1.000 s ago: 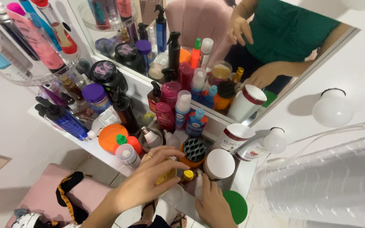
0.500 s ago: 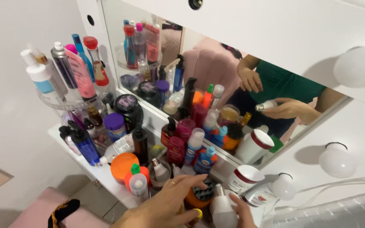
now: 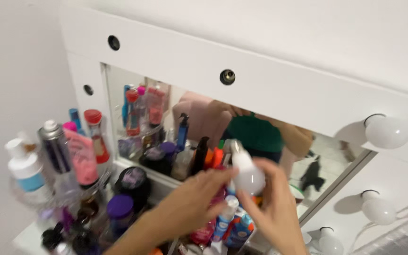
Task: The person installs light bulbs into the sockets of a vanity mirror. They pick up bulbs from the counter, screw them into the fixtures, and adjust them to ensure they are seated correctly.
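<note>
A white light bulb (image 3: 248, 174) with a metal screw base pointing up sits between both hands, raised in front of the vanity mirror (image 3: 166, 113). My left hand (image 3: 192, 200) grips it from the left with fingers on its neck. My right hand (image 3: 272, 208) cups its round glass from the right and below. The picture is blurred by motion.
The white mirror frame has empty bulb sockets (image 3: 227, 76) along the top and fitted round bulbs (image 3: 387, 131) down the right side. Many cosmetic bottles and jars (image 3: 83, 160) crowd the shelf below and to the left. The mirror reflects a person in a green top.
The view has swung upward from the crowded shelf to the mirror frame. Both hands have risen from among the jars, and now they hold a white bulb up high.
</note>
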